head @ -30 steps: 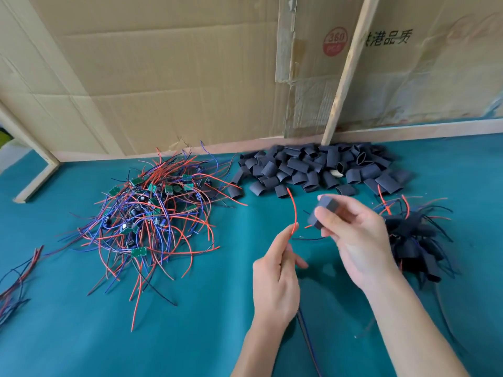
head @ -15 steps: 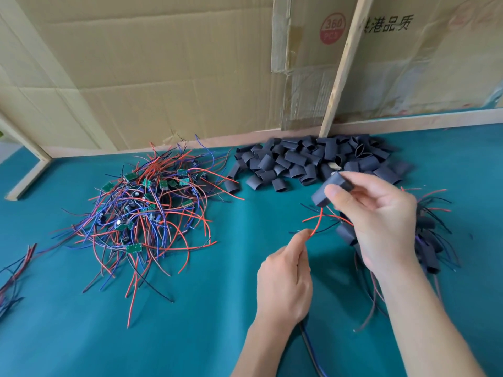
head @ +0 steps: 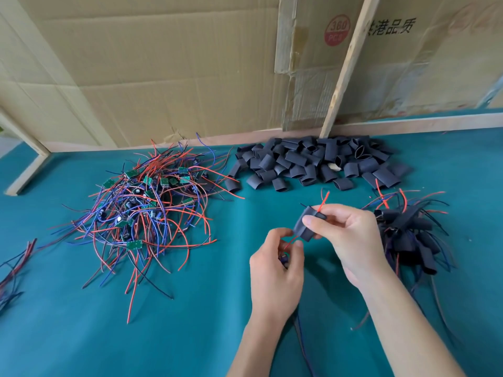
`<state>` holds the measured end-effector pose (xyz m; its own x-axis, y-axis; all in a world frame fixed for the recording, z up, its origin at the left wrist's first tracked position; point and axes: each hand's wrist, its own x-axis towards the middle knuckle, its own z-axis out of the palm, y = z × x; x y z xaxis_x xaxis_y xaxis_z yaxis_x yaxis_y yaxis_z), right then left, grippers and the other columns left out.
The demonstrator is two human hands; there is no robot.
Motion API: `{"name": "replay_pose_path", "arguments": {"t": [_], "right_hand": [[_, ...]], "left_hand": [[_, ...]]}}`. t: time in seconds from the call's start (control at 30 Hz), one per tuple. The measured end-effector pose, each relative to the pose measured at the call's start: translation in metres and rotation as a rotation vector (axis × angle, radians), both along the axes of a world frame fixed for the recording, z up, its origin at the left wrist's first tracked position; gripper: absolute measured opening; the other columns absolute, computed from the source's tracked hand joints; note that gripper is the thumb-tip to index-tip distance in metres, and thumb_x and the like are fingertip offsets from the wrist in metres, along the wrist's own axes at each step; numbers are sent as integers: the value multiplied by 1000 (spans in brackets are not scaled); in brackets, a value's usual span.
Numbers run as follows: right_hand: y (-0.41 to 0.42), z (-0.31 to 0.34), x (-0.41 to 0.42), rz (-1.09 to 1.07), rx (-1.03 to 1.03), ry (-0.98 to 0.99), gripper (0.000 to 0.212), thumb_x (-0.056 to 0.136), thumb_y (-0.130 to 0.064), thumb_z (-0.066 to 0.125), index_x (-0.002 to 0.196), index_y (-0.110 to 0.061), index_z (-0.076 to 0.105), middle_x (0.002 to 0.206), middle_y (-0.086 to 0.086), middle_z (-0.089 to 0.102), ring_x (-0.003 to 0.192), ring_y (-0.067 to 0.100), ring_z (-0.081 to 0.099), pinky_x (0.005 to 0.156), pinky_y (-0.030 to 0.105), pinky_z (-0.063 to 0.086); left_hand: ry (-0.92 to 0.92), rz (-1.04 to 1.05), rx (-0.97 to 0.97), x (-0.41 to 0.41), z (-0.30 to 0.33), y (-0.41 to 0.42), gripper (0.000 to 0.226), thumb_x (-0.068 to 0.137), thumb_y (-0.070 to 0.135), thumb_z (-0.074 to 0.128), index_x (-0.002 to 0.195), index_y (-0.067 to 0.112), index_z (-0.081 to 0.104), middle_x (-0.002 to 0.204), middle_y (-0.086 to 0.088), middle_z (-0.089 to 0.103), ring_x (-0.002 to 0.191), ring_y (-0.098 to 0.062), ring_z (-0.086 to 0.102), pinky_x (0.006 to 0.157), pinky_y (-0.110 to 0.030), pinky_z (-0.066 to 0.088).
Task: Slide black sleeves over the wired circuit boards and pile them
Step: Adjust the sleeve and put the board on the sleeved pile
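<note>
My right hand (head: 351,238) pinches a black sleeve (head: 306,224) above the green table. A red wire (head: 322,201) runs through the sleeve and sticks out of its far end. My left hand (head: 277,265) grips the wired circuit board (head: 284,259) just below the sleeve; the board is mostly hidden in my fingers. A tangle of bare wired boards (head: 144,208) lies at the left. Loose black sleeves (head: 313,163) are heaped at the back. A pile of sleeved boards (head: 411,235) sits to the right of my right hand.
Cardboard sheets (head: 163,72) and a leaning wooden slat (head: 348,63) stand behind the table. A small bundle of loose wires (head: 15,265) lies at the left edge. The green table cloth (head: 136,336) stretches in front of me.
My right hand has brought the sleeve down and left toward my left hand. The red wire now passes through the sleeve and the board sits close to its near opening.
</note>
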<state>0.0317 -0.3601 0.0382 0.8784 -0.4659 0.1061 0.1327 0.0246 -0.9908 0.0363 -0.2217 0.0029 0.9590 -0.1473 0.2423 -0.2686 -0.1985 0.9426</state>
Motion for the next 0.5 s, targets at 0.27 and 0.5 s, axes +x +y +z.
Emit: {"name": "replay_pose_path", "arguments": {"t": [0.27, 0.5], "right_hand": [[-8, -2, 3, -135, 364, -56, 23, 84, 4, 76, 74, -16, 81, 76, -4, 72, 69, 10, 64, 58, 18, 51], [-3, -5, 2, -129, 258, 4, 12, 86, 0, 78, 92, -11, 78, 81, -1, 76, 73, 12, 66, 57, 18, 50]], "left_hand": [[72, 40, -186, 2, -1, 2, 25, 82, 13, 78, 97, 27, 63, 88, 9, 70, 75, -13, 65, 67, -17, 51], [33, 67, -143, 4, -2, 4, 22, 85, 4, 78, 91, 24, 73, 89, 12, 73, 87, -14, 69, 73, -13, 49]]}}
